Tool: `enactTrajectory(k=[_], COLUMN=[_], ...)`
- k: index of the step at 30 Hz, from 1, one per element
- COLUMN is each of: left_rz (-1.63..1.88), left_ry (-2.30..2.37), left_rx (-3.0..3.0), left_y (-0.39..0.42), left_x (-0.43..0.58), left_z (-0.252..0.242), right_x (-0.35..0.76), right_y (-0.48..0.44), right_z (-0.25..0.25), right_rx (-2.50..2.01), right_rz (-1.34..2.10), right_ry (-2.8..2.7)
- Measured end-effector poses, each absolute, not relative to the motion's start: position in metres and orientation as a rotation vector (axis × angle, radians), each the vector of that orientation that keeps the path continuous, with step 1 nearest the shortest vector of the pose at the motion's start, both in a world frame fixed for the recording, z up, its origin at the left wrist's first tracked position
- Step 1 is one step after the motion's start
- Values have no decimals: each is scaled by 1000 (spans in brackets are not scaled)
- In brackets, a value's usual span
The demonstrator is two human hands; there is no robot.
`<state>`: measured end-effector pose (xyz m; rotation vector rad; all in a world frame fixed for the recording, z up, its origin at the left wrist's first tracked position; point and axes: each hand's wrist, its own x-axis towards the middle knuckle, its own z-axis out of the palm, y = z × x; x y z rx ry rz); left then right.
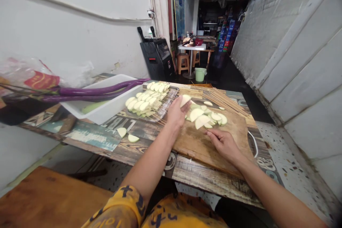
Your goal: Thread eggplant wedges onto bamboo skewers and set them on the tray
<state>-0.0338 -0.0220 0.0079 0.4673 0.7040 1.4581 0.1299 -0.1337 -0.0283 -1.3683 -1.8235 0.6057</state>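
My left hand (176,111) is closed around a pale, green-skinned vegetable slice (185,100), probably squash, above the left edge of a wooden cutting board (197,146). My right hand (221,142) pinches the near end of a thin skewer (206,129); a half-round slice (202,122) sits at its far end, and most of the stick is hidden. Beyond both hands lies a heap of similar slices (216,116) on the board. To the left, skewered slices (144,100) are stacked in rows on a metal tray (173,94).
Loose bamboo skewers (227,101) lie at the table's far right. Long purple eggplants (93,92) rest across a white plastic bin (96,114). Two cut slices (133,138) lie on the patterned table near its front. A black speaker (157,58) stands behind; a wooden stool (50,199) is front left.
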Motion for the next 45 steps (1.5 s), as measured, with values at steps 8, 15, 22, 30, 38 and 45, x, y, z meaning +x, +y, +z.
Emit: enactTrajectory(k=[8,15,22,30,38,45], left_rz=[1484,1471,1480,1480,1484,1487], left_ry=[707,713,715,692,690,679], left_rx=[458,478,501,527,540,545], left_y=[-21,-23,-24,-24,-25,-26], left_x=[-32,-31,-30,-31,-31,-30], left_z=[5,6,8,6,8,9], right_x=[132,131,131,131,130,129], right_y=[-133,-133,-133,-134,-134,-134], right_z=[-29,-30,-29,-30,-29,-29], right_rx=[-1406,-1407,-1389,-1400,-1386,-1395], right_rz=[504,456,449,451,439,424], right_ry=[-1800,-1809,-1795,-1791,-1791,-1800])
